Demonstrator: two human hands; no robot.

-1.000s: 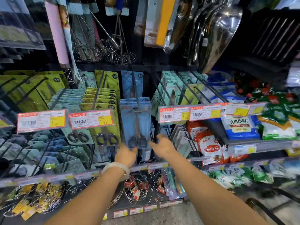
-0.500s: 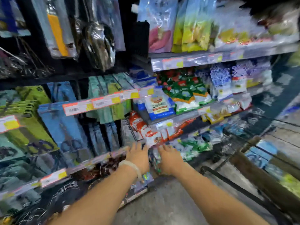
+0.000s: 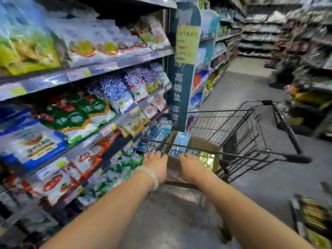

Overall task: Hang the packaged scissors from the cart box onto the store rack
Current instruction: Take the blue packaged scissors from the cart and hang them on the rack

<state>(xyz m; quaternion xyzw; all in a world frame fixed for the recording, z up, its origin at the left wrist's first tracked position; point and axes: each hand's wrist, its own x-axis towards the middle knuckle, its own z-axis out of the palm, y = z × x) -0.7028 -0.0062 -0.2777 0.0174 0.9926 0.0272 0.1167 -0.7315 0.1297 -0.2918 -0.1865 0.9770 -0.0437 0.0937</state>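
A black wire shopping cart (image 3: pixel 251 133) stands in the aisle to the right of the shelves. Inside it sits a brown cardboard box (image 3: pixel 203 143) holding blue packaged scissors (image 3: pixel 180 143) and a yellow-green pack (image 3: pixel 206 158). My left hand (image 3: pixel 156 163), with a pale band on its wrist, and my right hand (image 3: pixel 192 165) reach side by side to the near edge of the box, fingers spread, nothing in either. The fingertips are at the packs; the frame is blurred, so contact is unclear. The scissors rack is out of view.
Shelves of bagged goods (image 3: pixel 80 114) fill the left side, close to my left arm. A dark blue end panel with a yellow sign (image 3: pixel 185 69) stands beyond the cart. The grey aisle floor (image 3: pixel 242 87) runs back to more shelving. Blurred packages (image 3: pixel 314 218) lie at lower right.
My view has swung right, from the hanging scissors rack to the cart. Both hands left the rack and moved down to the box in the cart.
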